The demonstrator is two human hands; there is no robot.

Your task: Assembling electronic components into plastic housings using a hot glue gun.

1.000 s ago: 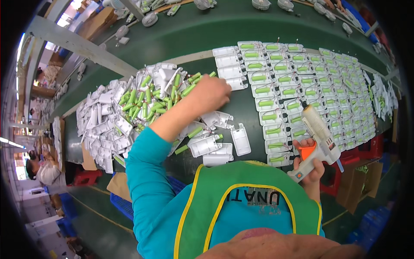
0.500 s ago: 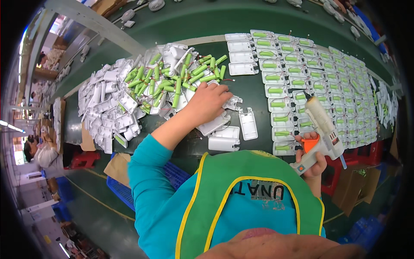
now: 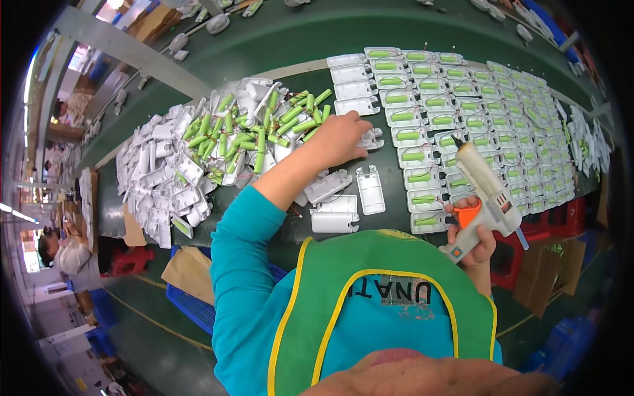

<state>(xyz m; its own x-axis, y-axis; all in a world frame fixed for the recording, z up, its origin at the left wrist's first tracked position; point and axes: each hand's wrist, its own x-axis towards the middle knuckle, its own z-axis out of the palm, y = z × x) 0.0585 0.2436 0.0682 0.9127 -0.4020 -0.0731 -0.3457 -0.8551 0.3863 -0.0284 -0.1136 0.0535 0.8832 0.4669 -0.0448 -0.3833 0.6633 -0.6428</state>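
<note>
Head-worn fisheye view, looking down, close above the green worktable

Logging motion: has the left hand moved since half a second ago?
Yes, the left hand has moved up and rightward, closer to the column of empty white shells.

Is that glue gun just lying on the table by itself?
No, the right hand is gripping the glue gun.
</note>
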